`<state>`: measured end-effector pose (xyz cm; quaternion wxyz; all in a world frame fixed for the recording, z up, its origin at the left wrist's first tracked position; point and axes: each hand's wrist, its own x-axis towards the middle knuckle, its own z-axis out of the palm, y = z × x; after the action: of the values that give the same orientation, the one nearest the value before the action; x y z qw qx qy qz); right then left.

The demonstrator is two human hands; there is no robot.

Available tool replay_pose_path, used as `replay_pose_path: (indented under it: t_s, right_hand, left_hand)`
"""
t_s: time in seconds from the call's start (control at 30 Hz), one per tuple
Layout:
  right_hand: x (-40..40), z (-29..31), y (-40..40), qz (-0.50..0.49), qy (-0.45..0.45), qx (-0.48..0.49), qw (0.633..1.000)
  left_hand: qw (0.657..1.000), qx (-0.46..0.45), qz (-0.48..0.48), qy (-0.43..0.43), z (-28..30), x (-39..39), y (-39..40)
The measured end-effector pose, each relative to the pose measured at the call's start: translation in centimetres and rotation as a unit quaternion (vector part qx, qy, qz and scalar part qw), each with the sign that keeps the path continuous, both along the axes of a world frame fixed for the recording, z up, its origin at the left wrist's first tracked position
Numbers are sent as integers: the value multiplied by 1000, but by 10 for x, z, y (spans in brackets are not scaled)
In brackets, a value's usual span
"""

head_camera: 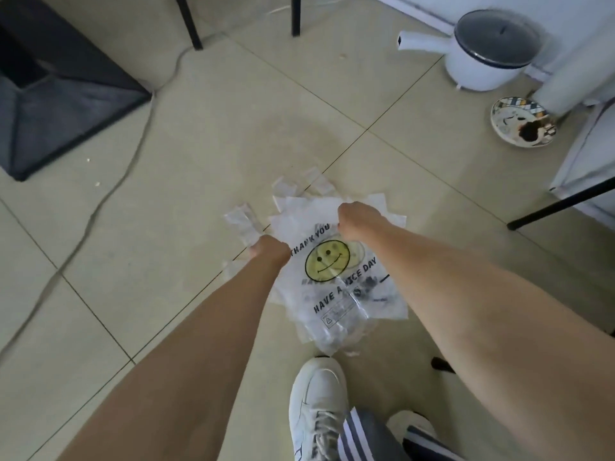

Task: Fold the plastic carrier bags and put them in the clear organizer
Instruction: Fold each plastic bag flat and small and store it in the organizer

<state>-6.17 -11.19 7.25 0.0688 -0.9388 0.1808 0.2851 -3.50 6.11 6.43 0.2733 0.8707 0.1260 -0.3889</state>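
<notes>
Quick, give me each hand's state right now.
Left hand: fingers curled, gripping the left top edge of the smiley carrier bag.
Right hand: fingers curled, gripping the same bag's right top edge.

Your two hands meet a pile of bags on the floor straight ahead of you. Your left hand grips the pile's left edge; your right hand grips its far edge. The bag handles fan out beyond and to the left of your hands. Your shoe stands just nearer than the pile, toes almost at its near edge. Far left sits a bin, with a cable running across the floor past its right side. Two chair legs stand at the far side. Far right sits a pot, with a dish on the floor nearer you than it.
</notes>
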Motion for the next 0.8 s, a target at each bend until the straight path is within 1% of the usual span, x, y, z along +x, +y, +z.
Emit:
replay_pose_path:
  t_s: [0.07,0.17,0.27,0.33,0.4,0.47,0.6,0.73,0.8]
  right_hand:
    - [5,-18,-7,-13,-12,-3,1000]
    - [11,-42,-16,-58,-35,15,998]
    - [12,-64,-21,-92,-22,40,995]
    - [10,-76,-17,-102,-8,45,994]
    - [7,-83,-11,-107,-23,28,994]
    - [6,-85,-8,-123,-56,10,991]
    - [7,-81,-15,-156,-109,10,982]
    - [10,-75,-27,-189,-166,39,967]
    - [8,-71,-29,-201,-169,55,963]
  left_hand:
    - [997,60,-32,-28,-21,1,1]
    - [988,128,-78,-46,-51,-1,5]
    - [981,159,-95,-60,-73,-7,10]
    - [974,174,-110,-92,-81,-11,13]
    - [967,181,-114,-135,-82,-12,17]
    - [962,182,-114,-170,-80,-11,20]
    - [943,182,-156,-232,-73,-8,24]
    - [895,225,-266,-279,-63,-11,31]
    - [884,220,-281,-303,-58,-12,35]
